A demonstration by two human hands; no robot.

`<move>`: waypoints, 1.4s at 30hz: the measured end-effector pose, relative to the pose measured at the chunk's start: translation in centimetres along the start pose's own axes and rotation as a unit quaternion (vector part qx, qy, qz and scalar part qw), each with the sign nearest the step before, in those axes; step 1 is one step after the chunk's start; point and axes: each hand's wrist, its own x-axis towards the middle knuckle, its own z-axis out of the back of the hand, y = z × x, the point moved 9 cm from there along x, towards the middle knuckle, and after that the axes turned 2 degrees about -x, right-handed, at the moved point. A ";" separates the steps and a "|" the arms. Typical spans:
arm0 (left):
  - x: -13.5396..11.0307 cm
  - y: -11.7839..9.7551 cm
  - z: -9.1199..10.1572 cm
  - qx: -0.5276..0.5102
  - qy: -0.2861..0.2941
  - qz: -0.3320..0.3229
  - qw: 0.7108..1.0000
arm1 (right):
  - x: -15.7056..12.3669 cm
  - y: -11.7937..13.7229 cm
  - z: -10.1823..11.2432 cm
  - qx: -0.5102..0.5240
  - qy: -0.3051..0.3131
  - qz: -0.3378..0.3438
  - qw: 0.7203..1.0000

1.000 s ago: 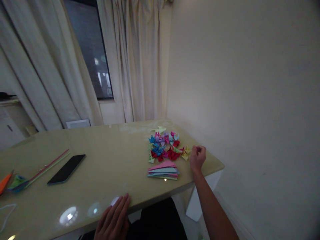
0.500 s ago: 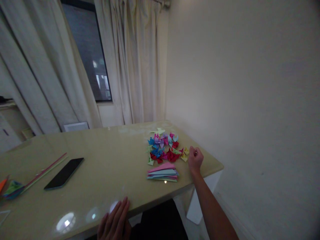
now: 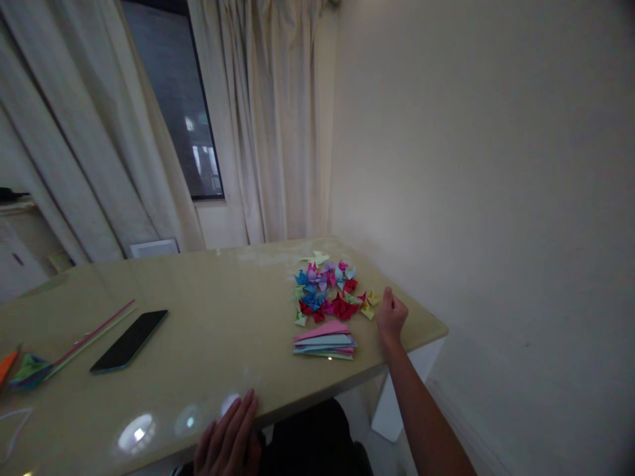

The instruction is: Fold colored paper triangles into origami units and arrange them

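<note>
My right hand is closed in a fist at the right side of the table, thumb uppermost, with nothing showing out of it. Just left of it lies a cluster of folded paper cranes in red, blue, pink, purple, green and yellow; a yellow one is nearest the fist. In front of the cluster sits a stack of narrow folded papers, pink, pale blue and green. My left hand rests flat on the table's front edge, fingers stretched out and holding nothing.
A black phone lies on the glossy table at the left. Beside it are thin pink and green sticks with folded blue-green paper at their near end, and an orange piece. A wall stands along the right.
The view has shifted slightly. My right fist has turned a little, its thumb now on top. The left hand and the papers stay where they were.
</note>
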 end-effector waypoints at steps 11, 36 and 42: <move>0.0 0.0 0.0 0.003 -0.011 -0.023 1.000 | 0.3 -1.1 0.0 0.091 -0.010 -0.016 0.996; 16.4 -6.5 -8.8 -0.204 0.290 -0.046 0.934 | -0.9 -0.1 -3.0 -0.086 0.072 0.111 0.987; 17.7 -7.9 -15.2 -0.176 0.403 -0.130 0.889 | -0.7 0.1 -2.5 -0.101 0.060 0.091 0.989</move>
